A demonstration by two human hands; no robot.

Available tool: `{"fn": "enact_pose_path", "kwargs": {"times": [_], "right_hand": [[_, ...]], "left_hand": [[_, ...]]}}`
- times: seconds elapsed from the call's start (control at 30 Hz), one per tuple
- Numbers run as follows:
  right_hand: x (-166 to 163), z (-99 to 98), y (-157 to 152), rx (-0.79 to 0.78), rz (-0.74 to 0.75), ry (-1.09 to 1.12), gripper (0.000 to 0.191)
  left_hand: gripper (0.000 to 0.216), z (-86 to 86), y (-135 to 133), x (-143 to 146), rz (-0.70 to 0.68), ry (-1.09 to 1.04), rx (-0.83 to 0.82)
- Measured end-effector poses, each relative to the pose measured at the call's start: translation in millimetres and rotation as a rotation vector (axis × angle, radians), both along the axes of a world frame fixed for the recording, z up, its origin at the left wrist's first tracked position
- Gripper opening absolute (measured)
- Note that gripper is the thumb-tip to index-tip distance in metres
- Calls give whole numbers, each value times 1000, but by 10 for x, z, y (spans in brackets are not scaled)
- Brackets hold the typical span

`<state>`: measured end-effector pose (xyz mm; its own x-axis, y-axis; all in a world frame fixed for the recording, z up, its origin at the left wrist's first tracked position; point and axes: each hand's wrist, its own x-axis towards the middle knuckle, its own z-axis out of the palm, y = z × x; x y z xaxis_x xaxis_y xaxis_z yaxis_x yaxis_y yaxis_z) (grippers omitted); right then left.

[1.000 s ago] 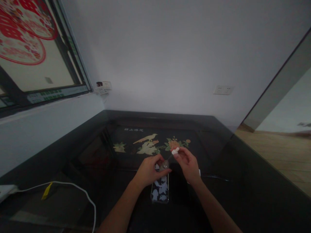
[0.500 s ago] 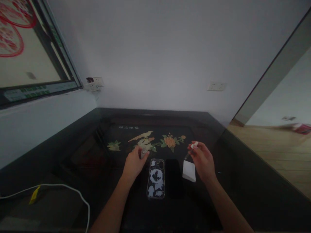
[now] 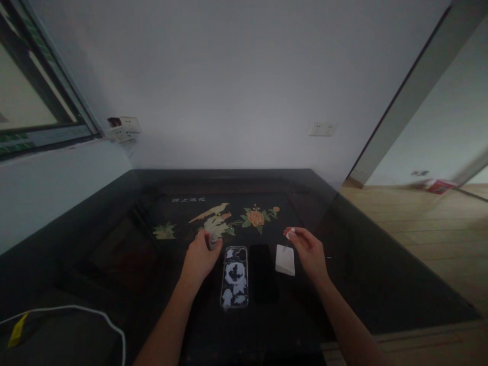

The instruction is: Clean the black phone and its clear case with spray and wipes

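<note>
My left hand [image 3: 200, 255] is closed round a small clear object [image 3: 213, 241], perhaps a little bottle, partly hidden by the fingers. My right hand [image 3: 310, 252] pinches a small white cap [image 3: 291, 233]; a thin clear stem seems to hang below it, over a white pad-like block [image 3: 285, 260]. Between the hands lies a clear phone case [image 3: 234, 277] with white figures and a white ring. Right beside it a black phone [image 3: 264, 274] rests flat, hard to tell from the dark tabletop.
The glossy black table [image 3: 160, 284] bears a printed bird [image 3: 213, 211] and flower [image 3: 255, 217]. A white cable [image 3: 76, 307] with a yellow tag [image 3: 17, 330] curves at the left. Wall sockets [image 3: 322, 129] sit behind, and a window [image 3: 46, 76] is at upper left.
The view has turned right, so everything sits further left in the picture. My right hand has lowered the white cap slightly towards the white block; my left hand keeps its grip.
</note>
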<state>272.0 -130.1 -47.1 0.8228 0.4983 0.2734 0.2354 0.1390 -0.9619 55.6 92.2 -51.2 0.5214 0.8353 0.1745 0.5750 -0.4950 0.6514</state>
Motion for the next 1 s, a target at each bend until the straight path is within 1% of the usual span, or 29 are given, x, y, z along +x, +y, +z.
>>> {"fn": "enact_pose_path", "kwargs": {"times": [0.1, 0.17, 0.27, 0.33, 0.43, 0.5, 0.57, 0.6, 0.67, 0.7, 0.73, 0.77, 0.83, 0.93, 0.97, 1.0], "right_hand": [[-1, -1, -15, -7, 9, -34, 30], [-3, 13, -23, -14, 11, -52, 29], [-10, 36, -26, -21, 22, -65, 29], [-13, 39, -19, -18, 20, -55, 30], [-10, 23, -3, -1, 10, -22, 32], [-1, 8, 6, 13, 2, -11, 34], [12, -7, 10, 31, -14, -1, 34], [19, -14, 11, 40, -22, 8, 34], [36, -29, 13, 67, -42, 41, 35], [45, -35, 15, 84, -51, 66, 35], [52, -41, 18, 102, -59, 94, 36], [59, -46, 22, 121, -67, 125, 36], [70, -48, 35, 163, -77, 202, 36], [87, -34, 66, 229, -79, 331, 35], [94, -25, 79, 255, -71, 368, 34], [104, -14, 94, 281, -60, 399, 33]], "left_hand": [[56, 12, 0, -3, 36, -104, -14], [65, 28, 2, -10, 85, -195, 74], [62, 98, -21, -31, 145, -302, 265], [55, 177, -67, -48, 133, -402, 341], [37, 300, -184, -64, 22, -562, 379], [21, 356, -281, -61, -97, -575, 429], [5, 386, -383, -45, -240, -528, 488], [3, 393, -431, -32, -316, -493, 510], [7, 399, -508, -5, -458, -436, 524], [7, 400, -530, 6, -500, -424, 525], [6, 401, -535, 13, -510, -428, 523], [6, 400, -520, 15, -484, -452, 511], [7, 389, -421, -1, -337, -541, 435], [9, 320, -129, -61, -56, -649, 220], [12, 280, -15, -86, 0, -661, 162], [16, 232, 92, -111, 20, -645, 106]]}}
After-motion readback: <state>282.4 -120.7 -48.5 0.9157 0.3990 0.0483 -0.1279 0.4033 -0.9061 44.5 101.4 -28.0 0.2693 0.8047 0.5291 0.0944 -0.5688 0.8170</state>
